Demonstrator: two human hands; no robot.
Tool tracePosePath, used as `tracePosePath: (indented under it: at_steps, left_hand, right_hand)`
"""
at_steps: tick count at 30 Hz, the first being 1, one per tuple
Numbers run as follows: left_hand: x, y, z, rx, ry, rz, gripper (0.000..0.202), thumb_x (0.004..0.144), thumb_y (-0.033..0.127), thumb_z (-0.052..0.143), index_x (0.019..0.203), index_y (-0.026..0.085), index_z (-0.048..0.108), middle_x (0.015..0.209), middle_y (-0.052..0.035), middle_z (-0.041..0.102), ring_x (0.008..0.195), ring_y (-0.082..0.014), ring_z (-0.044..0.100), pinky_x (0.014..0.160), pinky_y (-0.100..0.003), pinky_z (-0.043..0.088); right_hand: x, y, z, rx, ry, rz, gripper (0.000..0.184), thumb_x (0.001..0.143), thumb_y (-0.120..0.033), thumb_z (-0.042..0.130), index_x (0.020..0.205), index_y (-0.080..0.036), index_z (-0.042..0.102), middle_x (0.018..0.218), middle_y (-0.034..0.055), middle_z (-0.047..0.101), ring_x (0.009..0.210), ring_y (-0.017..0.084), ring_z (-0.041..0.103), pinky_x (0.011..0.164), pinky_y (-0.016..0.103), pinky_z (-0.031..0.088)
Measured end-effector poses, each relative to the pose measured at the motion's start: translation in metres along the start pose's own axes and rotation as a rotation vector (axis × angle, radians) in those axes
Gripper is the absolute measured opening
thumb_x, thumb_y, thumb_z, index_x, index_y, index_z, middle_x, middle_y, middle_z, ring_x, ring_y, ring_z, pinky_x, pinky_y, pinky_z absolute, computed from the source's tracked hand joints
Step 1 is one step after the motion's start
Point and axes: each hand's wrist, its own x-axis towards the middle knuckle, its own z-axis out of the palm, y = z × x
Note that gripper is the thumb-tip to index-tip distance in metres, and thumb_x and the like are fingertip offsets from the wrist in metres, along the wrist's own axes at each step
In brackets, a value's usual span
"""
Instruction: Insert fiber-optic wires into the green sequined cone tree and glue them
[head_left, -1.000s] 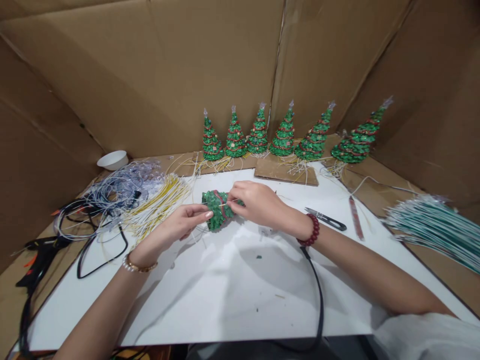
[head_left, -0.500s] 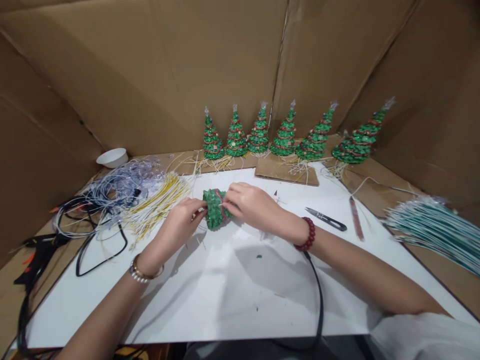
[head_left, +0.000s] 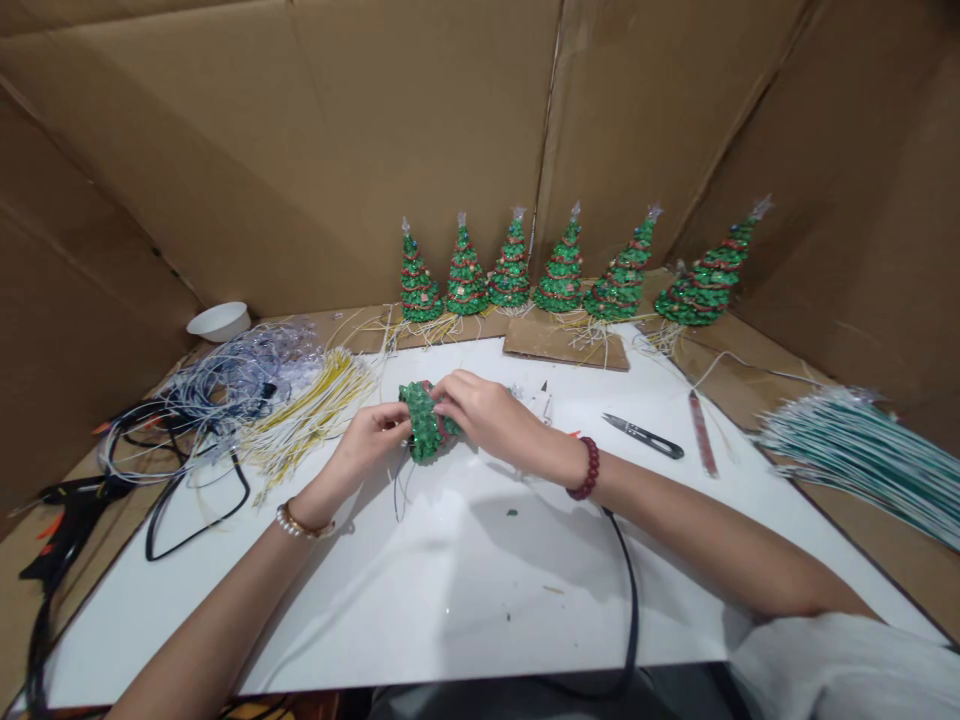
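Observation:
A small green Christmas tree [head_left: 424, 425] with a red garland lies tipped over between my hands, its base facing left. My left hand [head_left: 375, 437] is closed at the base, fingertips inside or against the rim. Thin wires dangle below that side. From the right, my right hand [head_left: 480, 412] grips the tree's side, thumb and fingers pressed near the garland. Its tip is hidden behind this hand. Beyond the right wrist a small pointed item [head_left: 544, 388] shows on the white board [head_left: 517, 590].
Several decorated trees [head_left: 559, 275] stand along the back by the cardboard wall. Yellow and white wires [head_left: 315, 400], a clear tangled cord [head_left: 225, 375], a white bowl [head_left: 219, 321] and a glue gun [head_left: 79, 515] are left. Thread snips [head_left: 643, 436], a red stick [head_left: 702, 435] and green wires [head_left: 870, 455] are right.
The view has shifted slightly. My left fingers have moved further onto the tree's base, and thin wires now hang below it. My right hand stays on the tree's side.

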Motion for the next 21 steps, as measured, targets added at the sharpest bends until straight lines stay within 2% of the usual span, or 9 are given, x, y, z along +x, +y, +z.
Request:
tracePosePath:
  at_steps: [3,7,12,16,21]
  left_hand:
    - [-0.001,0.002,0.0,0.081,0.039,-0.002,0.027,0.072,0.04,0.065,0.066,0.014,0.065,0.063,-0.0008,0.061,0.061,-0.0141,0.051,0.056,-0.023,0.041]
    - [-0.002,0.005,0.0,0.273,0.066,0.06,0.021,0.073,0.032,0.057,0.061,0.016,0.062,0.06,0.001,0.058,0.06,-0.0133,0.048,0.058,-0.023,0.039]
    - [-0.004,0.004,0.002,0.389,0.085,0.117,0.019,0.074,0.031,0.053,0.066,0.017,0.062,0.072,-0.0032,0.065,0.074,-0.0185,0.057,0.071,-0.028,0.043]
    - [-0.006,0.006,0.002,0.457,0.108,0.146,0.016,0.074,0.026,0.052,0.064,0.017,0.061,0.07,-0.0034,0.063,0.075,-0.0195,0.057,0.072,-0.029,0.042]
    - [-0.012,0.016,0.004,0.561,0.096,0.222,0.018,0.076,0.023,0.052,0.06,0.019,0.059,0.064,-0.002,0.062,0.072,-0.019,0.054,0.069,-0.029,0.039]
  right_hand:
    - [-0.001,-0.001,-0.02,-0.106,-0.112,0.03,0.003,0.09,-0.017,0.056,0.089,-0.014,0.056,0.086,0.0058,0.063,0.076,0.015,0.057,0.066,0.024,0.038]
    - [-0.001,-0.004,-0.042,-0.263,-0.202,0.04,0.019,0.092,-0.02,0.051,0.076,-0.015,0.06,0.072,0.004,0.064,0.066,0.013,0.056,0.059,0.024,0.031]
    - [0.001,-0.011,-0.036,-0.38,-0.235,0.08,0.019,0.093,-0.022,0.051,0.079,-0.015,0.063,0.073,0.006,0.066,0.064,0.014,0.056,0.057,0.025,0.026]
    - [0.002,-0.01,-0.032,-0.35,-0.238,0.052,0.018,0.092,-0.023,0.053,0.081,-0.015,0.064,0.075,0.0056,0.067,0.064,0.013,0.056,0.057,0.025,0.027]
    - [0.003,-0.008,-0.05,-0.269,-0.224,0.092,0.015,0.088,-0.023,0.058,0.078,-0.017,0.067,0.072,0.0024,0.067,0.063,0.012,0.057,0.056,0.024,0.029]
